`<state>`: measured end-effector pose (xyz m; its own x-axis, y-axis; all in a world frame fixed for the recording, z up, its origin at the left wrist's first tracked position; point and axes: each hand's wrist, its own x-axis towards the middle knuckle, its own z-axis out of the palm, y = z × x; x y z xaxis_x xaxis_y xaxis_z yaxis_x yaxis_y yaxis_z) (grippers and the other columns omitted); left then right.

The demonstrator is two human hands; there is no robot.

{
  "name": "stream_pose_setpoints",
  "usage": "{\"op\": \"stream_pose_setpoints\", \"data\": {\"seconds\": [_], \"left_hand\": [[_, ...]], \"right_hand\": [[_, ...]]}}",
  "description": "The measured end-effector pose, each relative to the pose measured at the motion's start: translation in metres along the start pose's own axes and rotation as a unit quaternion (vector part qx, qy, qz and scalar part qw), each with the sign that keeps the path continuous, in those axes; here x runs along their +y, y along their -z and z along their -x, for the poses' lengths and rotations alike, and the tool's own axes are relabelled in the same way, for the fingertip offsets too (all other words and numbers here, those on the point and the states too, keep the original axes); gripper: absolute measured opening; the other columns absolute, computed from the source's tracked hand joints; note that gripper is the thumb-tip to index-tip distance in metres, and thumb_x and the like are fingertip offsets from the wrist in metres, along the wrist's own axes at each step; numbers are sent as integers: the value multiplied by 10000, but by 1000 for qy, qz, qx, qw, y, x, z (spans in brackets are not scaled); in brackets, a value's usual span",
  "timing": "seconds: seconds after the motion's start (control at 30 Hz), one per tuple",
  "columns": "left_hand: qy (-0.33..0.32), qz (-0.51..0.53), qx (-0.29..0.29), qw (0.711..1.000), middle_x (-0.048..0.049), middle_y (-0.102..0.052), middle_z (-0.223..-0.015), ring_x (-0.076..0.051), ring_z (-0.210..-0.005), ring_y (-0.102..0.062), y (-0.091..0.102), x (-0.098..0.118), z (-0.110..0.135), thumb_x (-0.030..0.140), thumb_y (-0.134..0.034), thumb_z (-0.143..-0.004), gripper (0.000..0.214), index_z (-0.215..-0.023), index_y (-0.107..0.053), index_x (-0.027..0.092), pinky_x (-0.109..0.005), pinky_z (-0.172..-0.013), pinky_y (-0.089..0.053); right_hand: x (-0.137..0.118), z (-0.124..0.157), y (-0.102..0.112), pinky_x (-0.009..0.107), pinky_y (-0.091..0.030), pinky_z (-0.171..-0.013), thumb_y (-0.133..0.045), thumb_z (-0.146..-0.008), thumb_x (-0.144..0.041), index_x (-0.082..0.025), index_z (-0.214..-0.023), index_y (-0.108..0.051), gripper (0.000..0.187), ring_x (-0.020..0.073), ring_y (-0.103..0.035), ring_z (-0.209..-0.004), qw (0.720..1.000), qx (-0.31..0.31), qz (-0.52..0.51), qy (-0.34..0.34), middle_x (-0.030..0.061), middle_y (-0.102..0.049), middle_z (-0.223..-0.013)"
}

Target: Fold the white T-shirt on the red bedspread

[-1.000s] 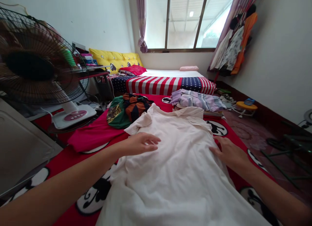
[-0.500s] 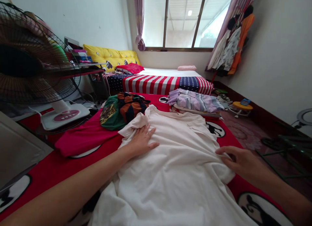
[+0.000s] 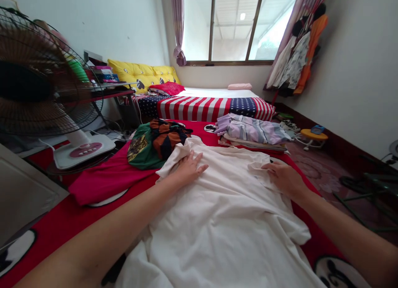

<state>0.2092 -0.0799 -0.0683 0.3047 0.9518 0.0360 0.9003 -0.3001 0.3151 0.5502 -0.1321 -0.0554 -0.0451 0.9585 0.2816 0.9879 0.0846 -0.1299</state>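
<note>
A white shirt (image 3: 224,221) lies spread and wrinkled over a red patterned cover (image 3: 71,230), its bottom running out of view towards me. My left hand (image 3: 190,170) rests on the shirt's far left part, fingers apart and pressed lightly on the cloth. At the far right edge of the shirt, my right hand (image 3: 284,178) pinches the cloth between thumb and fingers. Just beyond my left hand are a green garment (image 3: 141,149) and an orange and black garment (image 3: 169,141), heaped beside a magenta garment (image 3: 105,176).
Folded lilac striped clothes (image 3: 251,128) are stacked past the shirt. An electric fan (image 3: 83,149) stands at the left. A bed with a striped, starred cover (image 3: 199,107) is by the window. A small orange-topped stool (image 3: 314,134) and a green metal frame (image 3: 370,192) are at the right.
My right hand has moved from the shirt's right side up to its far right edge and grips the cloth there. The left hand stays flat on the shirt.
</note>
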Motion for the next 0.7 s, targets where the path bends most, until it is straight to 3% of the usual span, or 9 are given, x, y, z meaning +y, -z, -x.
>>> {"op": "stream_pose_setpoints", "data": {"seconds": [0.07, 0.17, 0.2, 0.27, 0.33, 0.4, 0.5, 0.6, 0.7], "left_hand": [[6, -5, 22, 1000, -183, -100, -1587, -395, -1424, -209, -1, -6, -7, 638, -346, -909, 714, -1506, -264, 255, -550, -1113, -205], [-3, -3, 44, 999, -166, -65, -1595, -386, -1438, -168, -3, -11, -16, 660, -346, -899, 734, -1509, -250, 264, -553, -1112, -207], [-6, 0, 46, 999, -162, -62, -1596, -383, -1442, -155, -4, -12, -19, 661, -346, -898, 738, -1509, -250, 259, -548, -1115, -206], [-12, 5, 45, 999, -162, -79, -1594, -375, -1447, -137, -9, -11, -23, 655, -344, -902, 746, -1512, -245, 236, -527, -1126, -201], [-16, 1, 33, 999, -159, -120, -1589, -368, -1450, -132, -15, -8, -27, 652, -345, -901, 749, -1509, -257, 223, -509, -1135, -192], [-16, -17, 31, 999, -140, -160, -1586, -363, -1451, -130, -21, -6, -28, 657, -353, -893, 738, -1496, -298, 235, -503, -1141, -184], [-16, -46, 52, 997, -116, -195, -1582, -350, -1454, -132, -28, -4, -26, 659, -351, -888, 712, -1473, -356, 253, -491, -1150, -172], [-21, -53, 63, 996, -123, -216, -1575, -343, -1451, -152, -29, -3, -23, 648, -339, -895, 703, -1469, -368, 243, -476, -1154, -177], [-23, -54, 65, 996, -112, -225, -1574, -340, -1450, -159, -28, -3, -21, 646, -338, -896, 698, -1467, -372, 245, -475, -1154, -185]], "right_hand": [[23, -2, 12, 350, -465, -739, -462, -812, -219, -189, -898, -718, 272, 237, -625, -806, 995, 95, -34, -14, 111, -660, -941], [66, 0, 28, 379, -470, -735, -505, -801, -276, -165, -953, -701, 271, 283, -640, -838, 965, 214, -72, -130, 170, -679, -957], [80, 2, 30, 387, -466, -734, -512, -805, -290, -164, -966, -697, 275, 304, -645, -867, 962, 205, -67, -169, 190, -679, -960], [102, 4, 30, 416, -454, -711, -554, -775, -285, -181, -895, -707, 221, 356, -644, -905, 966, 120, -28, -228, 216, -675, -938], [110, 3, 27, 455, -442, -666, -587, -731, -271, -207, -863, -711, 193, 410, -629, -922, 962, 50, 28, -268, 220, -657, -966], [99, -3, 26, 474, -444, -653, -555, -740, -266, -220, -982, -695, 284, 435, -605, -965, 956, 81, 70, -274, 219, -616, -1076], [51, -26, 21, 443, -461, -765, -436, -821, -232, -166, -1155, -623, 389, 379, -589, -1040, 974, 133, 41, -177, 211, -596, -1161], [-7, -56, 5, 380, -468, -773, -521, -814, -254, -172, -1169, -617, 376, 300, -647, -897, 989, 70, -24, -127, 118, -695, -928], [-45, -81, -19, 362, -477, -729, -650, -748, -325, -172, -1289, -532, 575, 289, -659, -858, 987, -9, -93, -131, 86, -705, -840]]}}
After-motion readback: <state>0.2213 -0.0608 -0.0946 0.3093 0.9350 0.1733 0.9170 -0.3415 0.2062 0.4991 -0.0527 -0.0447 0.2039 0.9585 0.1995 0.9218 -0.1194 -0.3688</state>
